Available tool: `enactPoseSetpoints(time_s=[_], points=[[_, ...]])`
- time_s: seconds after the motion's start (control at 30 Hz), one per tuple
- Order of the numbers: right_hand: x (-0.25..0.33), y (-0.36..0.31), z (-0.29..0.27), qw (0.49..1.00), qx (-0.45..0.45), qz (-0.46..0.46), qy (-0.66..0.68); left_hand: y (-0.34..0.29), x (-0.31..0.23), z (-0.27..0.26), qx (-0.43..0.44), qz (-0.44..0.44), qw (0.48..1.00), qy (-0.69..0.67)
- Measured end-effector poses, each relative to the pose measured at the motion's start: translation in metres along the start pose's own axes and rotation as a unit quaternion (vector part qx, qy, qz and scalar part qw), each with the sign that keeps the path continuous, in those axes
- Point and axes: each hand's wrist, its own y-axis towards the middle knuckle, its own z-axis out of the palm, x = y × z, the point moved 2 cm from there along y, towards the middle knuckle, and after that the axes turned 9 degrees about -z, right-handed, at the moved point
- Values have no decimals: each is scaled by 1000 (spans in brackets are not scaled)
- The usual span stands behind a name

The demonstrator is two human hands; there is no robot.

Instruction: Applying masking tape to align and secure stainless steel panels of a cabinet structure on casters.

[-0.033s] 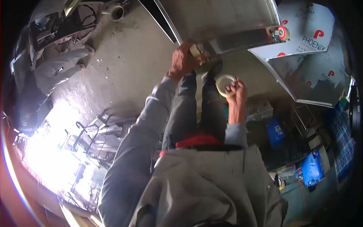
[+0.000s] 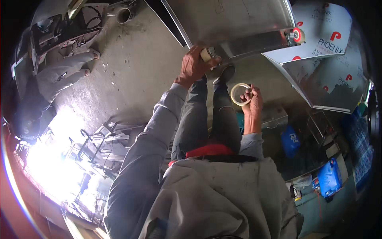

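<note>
My left hand (image 2: 193, 67) is closed around a cream-coloured caster wheel (image 2: 205, 55) at the near left corner of a sheet-metal cabinet (image 2: 234, 20). Its fingers partly hide the wheel and its metal mount. In my right hand (image 2: 253, 101) is a pale roll of tape (image 2: 234, 95), held by its rim with fingers curled through the ring. The roll is apart from the cabinet, nearer my body. Another caster (image 2: 296, 35), with a red-edged wheel, sits at the cabinet's right corner.
Film-covered metal panels (image 2: 318, 44) stand at the far right. A person in grey (image 2: 59, 75) is at the left, near a very bright glare (image 2: 51, 167). Metal frames (image 2: 111, 139) lie left of my legs. Blue bags (image 2: 329, 177) are at the right; a pipe piece (image 2: 124, 15) lies far left.
My right hand and the tape roll have shifted slightly right and a little nearer to me. My left hand stays at the caster almost unmoved.
</note>
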Motion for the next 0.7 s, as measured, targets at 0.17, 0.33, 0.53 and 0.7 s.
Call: enactPoseSetpoints(time_s=[0.17,0.33,0.53,0.7], points=[[25,5,-63,978,14,-110,-177,-17,-26,-2,66,51,996,43],[39,0,-77,939,89,-143,-301,-22,-53,3,32,27,984,175],[62,1,-103,845,166,-265,-434,-26,-100,10,-3,-170,961,218],[104,11,-105,694,125,-451,-548,-24,-109,-13,31,-163,966,198]])
